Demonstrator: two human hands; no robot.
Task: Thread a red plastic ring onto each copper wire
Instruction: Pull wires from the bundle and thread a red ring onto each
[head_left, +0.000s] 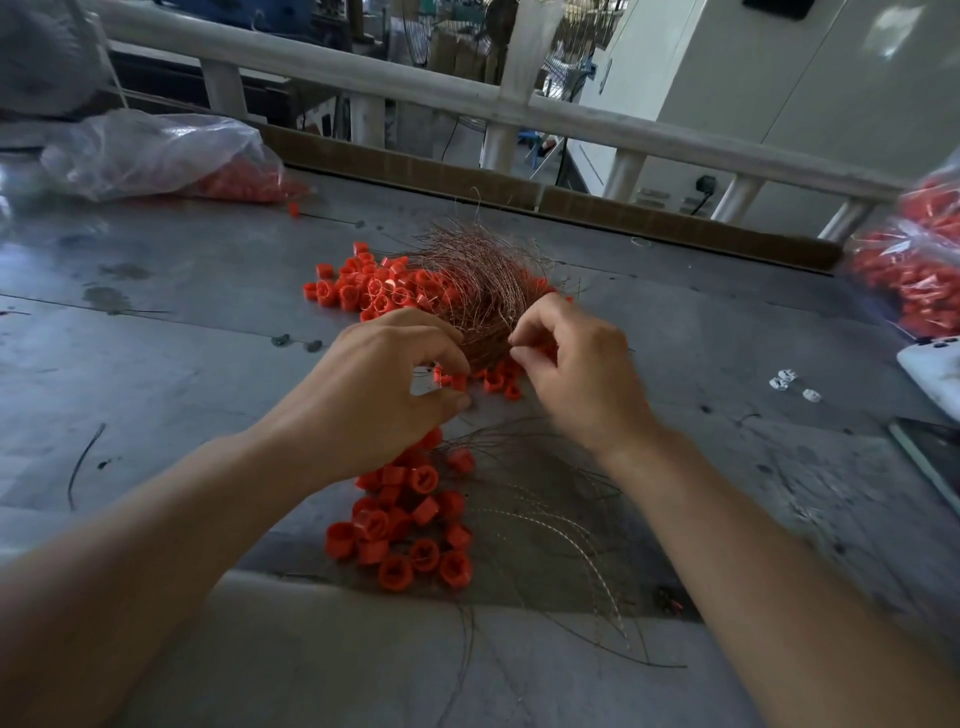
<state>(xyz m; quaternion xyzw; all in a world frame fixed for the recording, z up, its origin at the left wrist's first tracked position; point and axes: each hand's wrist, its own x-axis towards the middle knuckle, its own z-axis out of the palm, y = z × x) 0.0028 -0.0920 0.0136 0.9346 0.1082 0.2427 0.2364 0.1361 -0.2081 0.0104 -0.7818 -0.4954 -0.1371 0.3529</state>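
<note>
A tangled bundle of copper wires (480, 280) lies mid-table, with a heap of loose red plastic rings (374, 288) on its left. My left hand (379, 384) curls over the bundle's near edge, thumb and fingers closing on a red ring (451, 381). My right hand (576, 364) pinches a thin wire at the bundle's near right side. Closer to me lies a second pile of red rings (410, 525), each on a wire, their wire tails (561, 519) fanning right.
The grey worktable (171, 364) carries a clear bag of red rings (156, 156) at far left and another bag (914, 275) at the right edge. Small white pieces (789, 382) and a white tray corner (935, 374) sit right. A white railing (467, 98) runs behind.
</note>
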